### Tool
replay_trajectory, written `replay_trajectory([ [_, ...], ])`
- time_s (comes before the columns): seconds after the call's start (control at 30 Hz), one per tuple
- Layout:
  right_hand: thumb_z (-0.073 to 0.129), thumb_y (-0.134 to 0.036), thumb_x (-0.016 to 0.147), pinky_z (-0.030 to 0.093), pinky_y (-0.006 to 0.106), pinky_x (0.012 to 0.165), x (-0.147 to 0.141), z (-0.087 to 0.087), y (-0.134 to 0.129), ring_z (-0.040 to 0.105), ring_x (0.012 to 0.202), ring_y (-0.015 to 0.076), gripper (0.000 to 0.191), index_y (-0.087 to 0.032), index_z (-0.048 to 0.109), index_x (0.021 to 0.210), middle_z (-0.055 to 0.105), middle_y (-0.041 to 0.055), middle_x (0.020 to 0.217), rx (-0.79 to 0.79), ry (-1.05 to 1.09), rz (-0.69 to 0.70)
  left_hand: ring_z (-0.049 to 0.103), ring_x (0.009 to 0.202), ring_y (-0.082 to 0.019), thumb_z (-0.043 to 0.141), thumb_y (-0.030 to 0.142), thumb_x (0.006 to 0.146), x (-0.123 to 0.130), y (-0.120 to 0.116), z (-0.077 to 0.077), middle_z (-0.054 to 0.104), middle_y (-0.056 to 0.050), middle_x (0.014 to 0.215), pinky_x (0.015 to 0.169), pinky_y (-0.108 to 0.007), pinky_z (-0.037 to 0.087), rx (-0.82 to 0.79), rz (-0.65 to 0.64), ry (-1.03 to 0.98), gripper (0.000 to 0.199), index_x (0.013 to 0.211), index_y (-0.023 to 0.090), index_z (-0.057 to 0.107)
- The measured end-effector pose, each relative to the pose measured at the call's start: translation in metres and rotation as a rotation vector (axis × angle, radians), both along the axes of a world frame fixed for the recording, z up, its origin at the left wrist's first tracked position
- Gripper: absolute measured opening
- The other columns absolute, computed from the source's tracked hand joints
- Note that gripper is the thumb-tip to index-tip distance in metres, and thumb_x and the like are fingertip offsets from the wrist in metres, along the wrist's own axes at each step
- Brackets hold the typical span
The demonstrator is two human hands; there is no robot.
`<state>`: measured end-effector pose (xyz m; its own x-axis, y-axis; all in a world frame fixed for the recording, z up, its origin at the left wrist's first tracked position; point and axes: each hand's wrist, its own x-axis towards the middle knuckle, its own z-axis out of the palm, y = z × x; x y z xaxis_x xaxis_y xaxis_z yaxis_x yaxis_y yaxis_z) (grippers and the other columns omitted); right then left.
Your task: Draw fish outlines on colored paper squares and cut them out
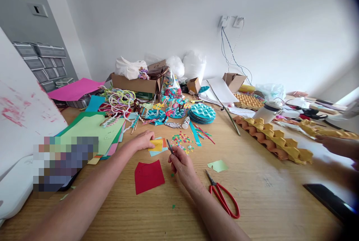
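Observation:
My left hand (146, 140) touches a small yellow paper piece (157, 145) that lies over light blue and orange scraps; its fingers are bent onto the paper's left edge. My right hand (181, 164) is closed around a dark, thin pen-like tool (169, 145), its tip pointing up and left. In front of the hands lies a red paper piece (149, 176) with faint drawn lines. Red-handled scissors (224, 198) rest at the right of my right forearm, beneath a light green scrap (218, 165). Colourful paper dots (182, 140) are scattered just beyond my right hand.
Stacked coloured paper (89, 132) lies at left, near a blurred-out phone. Behind are blue scalloped discs (202, 112), craft pieces and a cardboard box (134, 84). Egg cartons (275, 140) and a white jug (266, 112) stand right. Another person's hand (336, 145) reaches in at far right.

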<state>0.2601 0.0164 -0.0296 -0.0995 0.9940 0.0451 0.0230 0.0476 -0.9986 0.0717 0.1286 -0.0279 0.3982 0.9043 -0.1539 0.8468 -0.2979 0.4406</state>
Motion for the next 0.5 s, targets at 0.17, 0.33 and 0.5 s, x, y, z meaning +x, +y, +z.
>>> replay_trajectory([
  [0.17, 0.049, -0.033, 0.071, 0.03, 0.019, 0.035, 0.0, 0.002, 0.0, 0.039, 0.038, 0.007, 0.025, -0.018, 0.053, 0.091, 0.05, -0.0055, 0.062, 0.0, 0.012, -0.005, 0.061, 0.095, -0.022, 0.056, 0.03, 0.089, 0.002, -0.005, 0.01, 0.058, -0.008, 0.115, 0.079, -0.042, 0.052, -0.03, 0.083, -0.199, 0.03, 0.116, 0.016, 0.055],
  [0.33, 0.05, -0.037, 0.074, 0.031, 0.019, 0.036, 0.003, 0.006, 0.001, 0.04, 0.041, 0.0075, 0.031, -0.018, 0.051, 0.099, 0.05, -0.0049, 0.065, 0.018, 0.042, -0.058, 0.062, 0.078, -0.017, 0.058, 0.024, 0.085, -0.004, -0.026, 0.051, 0.062, -0.003, 0.092, 0.068, -0.032, 0.052, -0.02, 0.146, -0.539, 0.032, 0.115, 0.016, 0.051],
  [0.5, 0.055, -0.038, 0.076, 0.028, 0.018, 0.039, 0.005, 0.013, -0.003, 0.04, 0.043, 0.0062, 0.031, -0.02, 0.051, 0.101, 0.051, -0.0047, 0.067, 0.028, 0.161, -0.142, 0.064, 0.075, -0.016, 0.049, 0.028, 0.08, -0.018, -0.06, 0.087, 0.062, -0.001, 0.091, 0.062, -0.026, 0.05, -0.032, 0.18, -0.843, 0.035, 0.113, 0.023, 0.041],
])
